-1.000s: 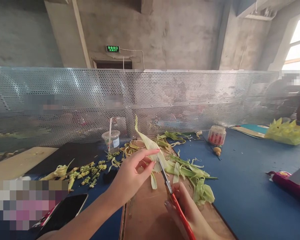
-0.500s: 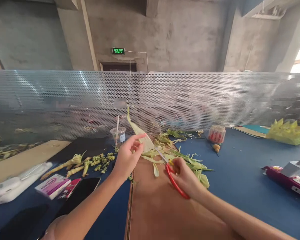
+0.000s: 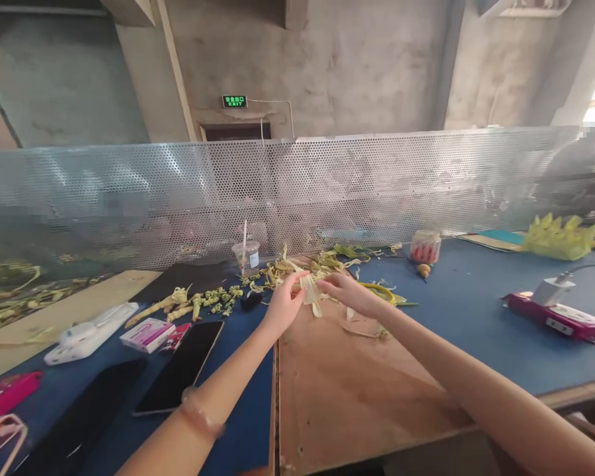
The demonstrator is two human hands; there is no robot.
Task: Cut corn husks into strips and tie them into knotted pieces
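A pale, thin strip of corn husk (image 3: 309,289) stretches between my two hands above the brown board. My left hand (image 3: 283,305) pinches its left side between thumb and fingers. At the right edge of the strip, the fingertips of my right hand (image 3: 346,291) close on it. Behind and around both hands lies a heap of dried husk pieces (image 3: 327,263). A yellow loop (image 3: 384,291) shows just behind my right forearm; what it belongs to is partly hidden. The red scissor handles are not visible.
A plastic cup with a straw (image 3: 246,256) and a lidded jar (image 3: 425,247) stand near the perforated metal screen (image 3: 377,178). Roots (image 3: 166,305), a phone (image 3: 183,367) and a small box (image 3: 147,334) lie left. A purple power strip (image 3: 558,316) is right.
The red-handled scissors have left my right hand, which now grips the husk. The husk has come lower, and its long upright tip no longer shows. The view has shifted.
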